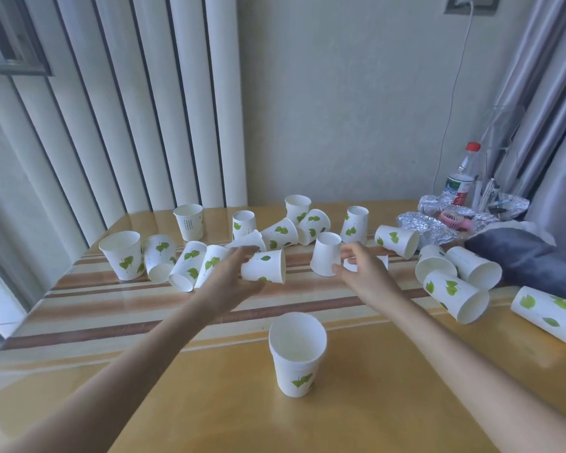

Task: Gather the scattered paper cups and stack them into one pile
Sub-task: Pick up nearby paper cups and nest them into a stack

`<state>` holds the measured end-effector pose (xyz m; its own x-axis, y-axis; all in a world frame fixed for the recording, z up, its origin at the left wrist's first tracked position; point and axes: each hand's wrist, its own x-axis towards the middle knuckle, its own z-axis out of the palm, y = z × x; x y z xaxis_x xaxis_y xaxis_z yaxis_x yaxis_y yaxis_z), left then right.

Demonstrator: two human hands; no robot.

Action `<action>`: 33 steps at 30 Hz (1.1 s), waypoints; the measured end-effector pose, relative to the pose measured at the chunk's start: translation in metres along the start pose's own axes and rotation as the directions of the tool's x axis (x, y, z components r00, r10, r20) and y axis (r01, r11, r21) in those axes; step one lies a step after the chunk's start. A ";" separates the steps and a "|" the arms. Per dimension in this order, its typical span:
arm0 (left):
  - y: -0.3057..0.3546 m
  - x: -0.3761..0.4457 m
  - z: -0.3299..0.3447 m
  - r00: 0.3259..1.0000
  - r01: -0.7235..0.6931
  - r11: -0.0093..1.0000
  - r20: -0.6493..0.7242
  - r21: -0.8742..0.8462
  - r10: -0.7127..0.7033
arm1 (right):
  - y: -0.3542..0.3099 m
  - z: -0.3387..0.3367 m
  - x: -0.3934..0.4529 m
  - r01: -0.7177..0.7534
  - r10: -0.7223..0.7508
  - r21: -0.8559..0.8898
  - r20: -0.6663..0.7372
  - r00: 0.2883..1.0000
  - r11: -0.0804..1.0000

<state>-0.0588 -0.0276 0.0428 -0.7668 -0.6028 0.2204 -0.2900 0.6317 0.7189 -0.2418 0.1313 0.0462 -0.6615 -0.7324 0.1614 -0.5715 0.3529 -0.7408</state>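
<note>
Several white paper cups with green leaf prints lie scattered across the far half of the table [389, 403], some upright, some upside down, some on their sides. One cup [297, 358] stands upright alone near the front. My left hand [232, 276] reaches forward with its fingers spread around the base end of a cup lying on its side [268, 266]. My right hand [361, 268] is open beside an upside-down cup [324, 258], its fingers just off that cup's right wall. It partly hides another cup [383, 260] lying behind it.
At the back right sit crumpled foil [438, 223], a pink hand fan [456, 220], a red-capped plastic bottle [463, 178] and a dark grey cloth [530, 259]. A cup on its side [546, 313] lies near the right edge. A radiator and wall stand behind the table.
</note>
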 end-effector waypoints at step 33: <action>0.073 -0.066 0.009 0.994 0.057 0.833 0.112 -0.550 0.006 | -0.017 -0.017 -0.003 -0.218 0.266 0.655 0.028 0.964 0.723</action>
<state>-0.0344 0.0630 0.0747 -0.8278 -0.5407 0.1498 0.0301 0.2240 0.9741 -0.2383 0.1376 0.0692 -0.7758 -0.6282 -0.0592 0.0489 0.0336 -0.9982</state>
